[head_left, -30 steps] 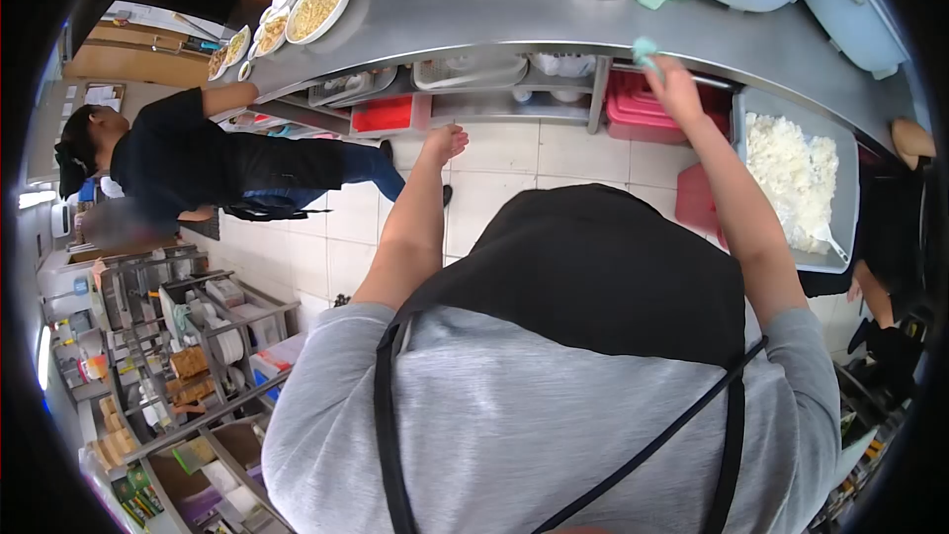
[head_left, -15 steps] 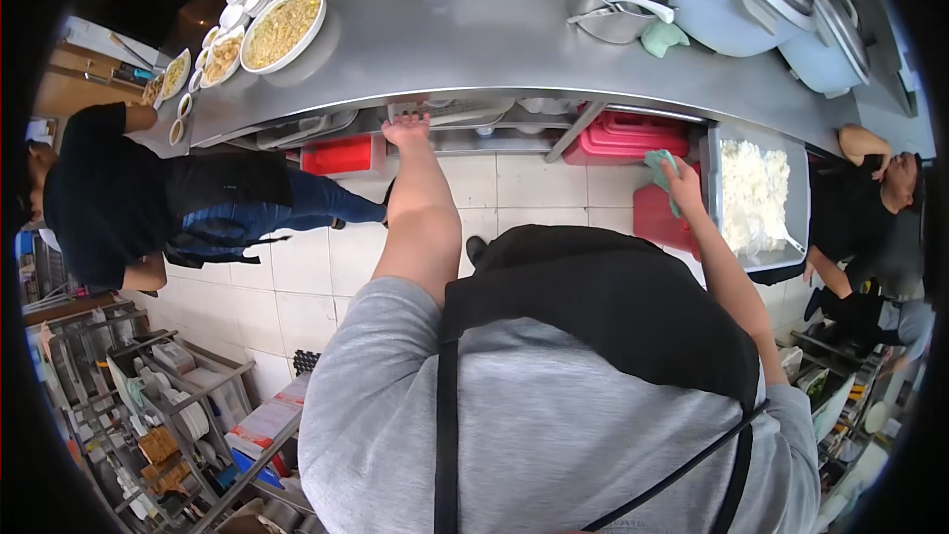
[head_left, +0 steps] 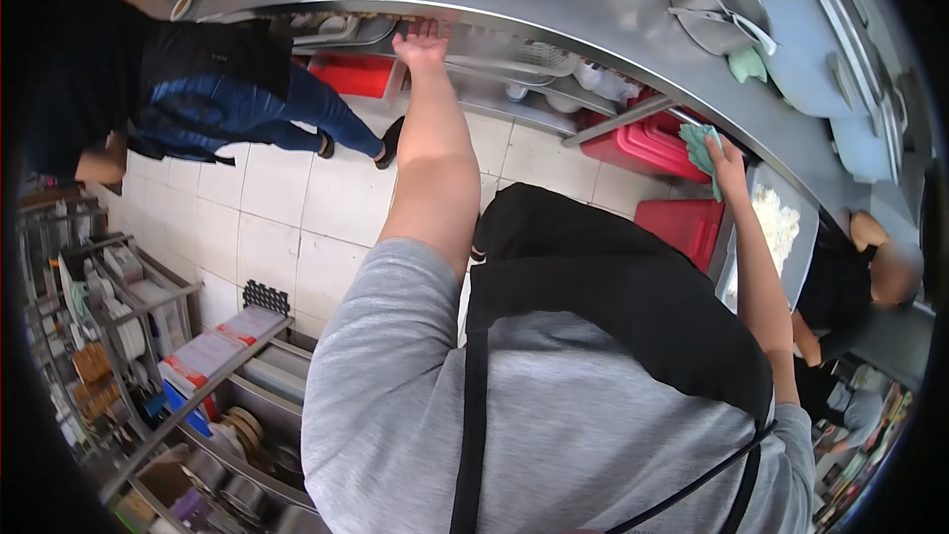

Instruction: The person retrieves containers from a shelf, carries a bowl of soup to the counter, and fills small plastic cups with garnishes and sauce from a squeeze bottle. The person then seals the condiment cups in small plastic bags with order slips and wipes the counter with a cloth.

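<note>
In the head view, the right hand [head_left: 728,163] has its grip closed on a green cloth [head_left: 700,153], pinching it along one side. The cloth is a soft, pale blue-green, bunched and creased, with loose folds that spread out past the fingers and a lower end hanging down; its weave is too small to make out. It is just off the front edge of the steel tabletop [head_left: 514,0], over the red bin [head_left: 647,148] underneath and near the grey tub [head_left: 803,237] of white food that looks like rice. The left hand [head_left: 423,44] is empty, its grip open with the fingers spread, palm showing, at the tabletop's edge; whether it touches the metal cannot be told. A second cloth [head_left: 747,63], paler green and crumpled, lies on the tabletop just beside a metal pot [head_left: 722,5] with a utensil in it.
</note>
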`<state>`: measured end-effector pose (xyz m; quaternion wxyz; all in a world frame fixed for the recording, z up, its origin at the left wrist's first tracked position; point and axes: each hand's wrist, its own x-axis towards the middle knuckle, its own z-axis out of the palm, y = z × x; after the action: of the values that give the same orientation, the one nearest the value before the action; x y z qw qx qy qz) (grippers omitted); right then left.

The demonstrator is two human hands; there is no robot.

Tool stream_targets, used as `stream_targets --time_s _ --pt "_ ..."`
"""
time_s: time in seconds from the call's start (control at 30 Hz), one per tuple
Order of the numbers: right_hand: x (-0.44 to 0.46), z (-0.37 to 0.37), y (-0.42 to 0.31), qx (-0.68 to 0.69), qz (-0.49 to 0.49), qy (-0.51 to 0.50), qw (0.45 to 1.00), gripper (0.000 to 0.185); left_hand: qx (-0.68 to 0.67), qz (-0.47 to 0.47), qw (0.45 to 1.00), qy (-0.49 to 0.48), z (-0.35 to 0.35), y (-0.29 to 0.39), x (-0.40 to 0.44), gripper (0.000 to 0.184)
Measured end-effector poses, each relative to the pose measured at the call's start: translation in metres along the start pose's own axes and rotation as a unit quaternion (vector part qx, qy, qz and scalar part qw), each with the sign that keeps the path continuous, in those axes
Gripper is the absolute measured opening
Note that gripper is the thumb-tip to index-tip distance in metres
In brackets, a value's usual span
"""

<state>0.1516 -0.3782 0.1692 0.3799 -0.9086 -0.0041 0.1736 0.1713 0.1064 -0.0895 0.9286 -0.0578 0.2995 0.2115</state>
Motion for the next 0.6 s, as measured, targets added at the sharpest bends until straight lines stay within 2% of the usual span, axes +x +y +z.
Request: stream_targets --time_s 0.07,0.13,0.2,0.3,0.33,0.37,0.43,0.47,0.5,0.53,0.6 --pt "0.018 0.014 -0.008 -0.015 -0.024 -0.021 0.999 0.036 0.0 0.011 1.0 0.01 0.006 0.004 0.003 0.061" --pt "0.027 0.031 -0.022 -0.087 -0.048 -0.035 0.994 0.035 -0.01 0.02 1.0 0.009 0.007 0.008 0.003 0.061" --pt "0.025 0.048 -0.045 -0.078 -0.075 -0.053 0.993 0.035 -0.033 0.019 0.998 -0.043 0.008 0.012 -0.001 0.061" --pt "0.025 0.066 -0.069 -0.041 -0.104 -0.076 0.991 0.036 -0.047 0.026 0.998 -0.043 0.0 0.021 0.0 0.061" --pt "0.022 0.069 -0.08 -0.066 -0.117 -0.081 0.988 0.036 -0.062 0.033 0.998 -0.001 0.003 0.024 -0.004 0.061" --pt "0.021 0.07 -0.088 -0.092 -0.129 -0.085 0.984 0.035 -0.063 0.036 0.997 -0.001 0.004 0.026 -0.009 0.061" --pt "0.025 0.073 -0.1 -0.068 -0.127 -0.095 0.985 0.035 0.016 0.018 1.0 -0.005 0.012 0.035 -0.01 0.062" --pt "0.027 0.073 -0.104 -0.079 -0.126 -0.09 0.985 0.035 -0.007 -0.014 0.999 0.046 0.013 0.038 -0.003 0.061" --pt "0.027 0.074 -0.107 -0.089 -0.123 -0.084 0.985 0.035 -0.004 -0.014 0.999 0.045 0.007 0.04 0.011 0.061" --pt "0.026 0.075 -0.104 -0.088 -0.121 -0.081 0.985 0.035 0.048 0.002 0.996 0.075 0.001 0.039 0.022 0.058" --pt "0.025 0.079 -0.097 -0.073 -0.13 -0.064 0.987 0.035 0.041 0.005 0.999 0.022 0.0 0.041 0.033 0.052"
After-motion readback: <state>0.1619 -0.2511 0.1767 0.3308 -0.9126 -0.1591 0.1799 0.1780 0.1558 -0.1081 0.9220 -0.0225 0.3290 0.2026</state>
